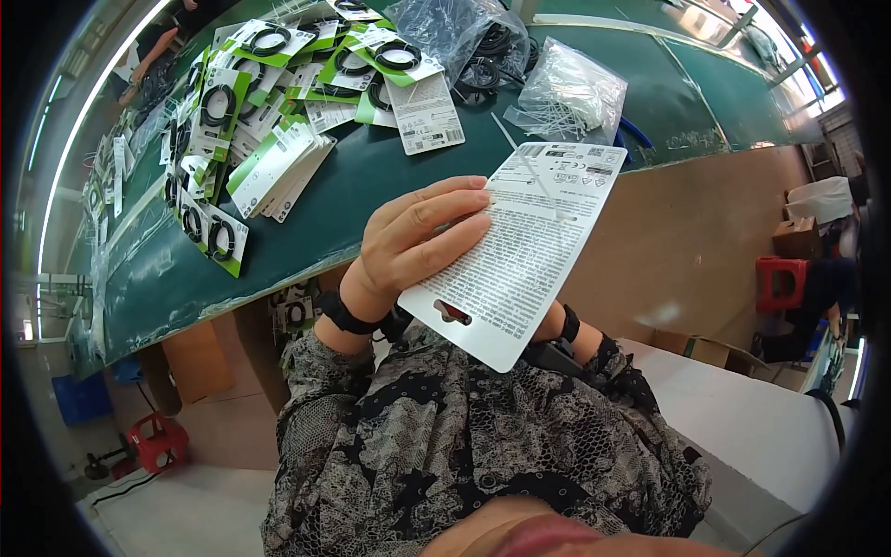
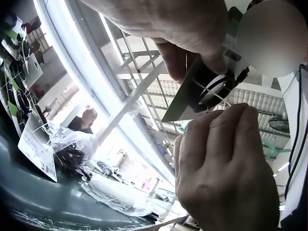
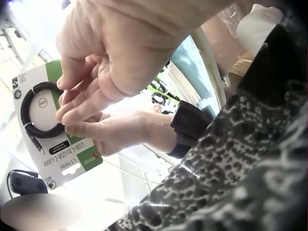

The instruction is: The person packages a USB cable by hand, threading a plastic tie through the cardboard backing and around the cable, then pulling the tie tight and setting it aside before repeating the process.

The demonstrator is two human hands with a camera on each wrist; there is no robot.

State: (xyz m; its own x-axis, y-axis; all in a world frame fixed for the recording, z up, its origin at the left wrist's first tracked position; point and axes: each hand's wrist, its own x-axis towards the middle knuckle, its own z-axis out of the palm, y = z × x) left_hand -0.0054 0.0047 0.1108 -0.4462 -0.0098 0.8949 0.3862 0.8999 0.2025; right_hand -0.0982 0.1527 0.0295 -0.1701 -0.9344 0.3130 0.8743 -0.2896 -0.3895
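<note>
A cardboard packaging card (image 1: 520, 251) for a USB-C cable is held up in front of the chest, its printed back facing the head camera. My left hand (image 1: 427, 232) grips the card, fingers across its back. A thin white cable tie (image 1: 534, 176) lies over that back, its end sticking out past the edge. On the front, the right wrist view shows a coiled black cable (image 3: 31, 108) with white ties round it. My right hand (image 2: 231, 163) has its fingers curled at the coil's edge, fingertips against it; the card hides most of this hand in the head view.
Many carded cables (image 1: 269, 111) lie heaped on the green table (image 1: 325, 213). Behind them are a plastic bag of black cables (image 1: 487, 56) and a clear bag of white ties (image 1: 575, 93). Red stools (image 1: 780, 283) and a cardboard box (image 1: 696, 348) stand beyond the table.
</note>
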